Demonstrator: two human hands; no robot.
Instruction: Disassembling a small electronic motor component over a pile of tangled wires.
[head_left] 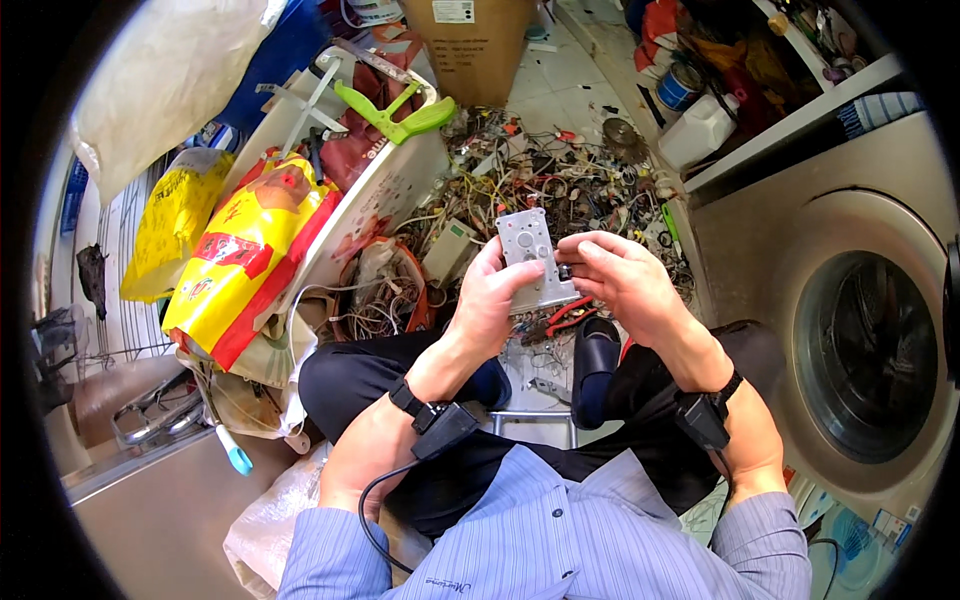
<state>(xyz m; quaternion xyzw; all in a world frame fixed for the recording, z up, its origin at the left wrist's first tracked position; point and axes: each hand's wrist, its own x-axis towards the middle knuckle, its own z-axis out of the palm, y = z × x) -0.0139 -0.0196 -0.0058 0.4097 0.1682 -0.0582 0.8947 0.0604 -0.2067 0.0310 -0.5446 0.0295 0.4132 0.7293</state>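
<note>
A flat grey metal casing [526, 236] with round raised spots and small holes is held up in front of me over the floor. My left hand [488, 292] grips its left side, the thumb pressed across its face. Close against the casing's right edge, my right hand [628, 285] has its fingers curled around a small black part [565, 271]. Whether that part is fixed to the casing I cannot tell. Below the casing, pliers with red handles [570, 314] lie on the floor beside my foot.
Loose wires and small scrap [560, 165] cover the floor ahead. To the left stand a white tub [345, 215] with a green-handled tool [400, 118], a yellow-red bag [250, 250] and a basket of wires [385, 300]. A washing machine [740, 250] is on the right, a cardboard box [465, 55] behind.
</note>
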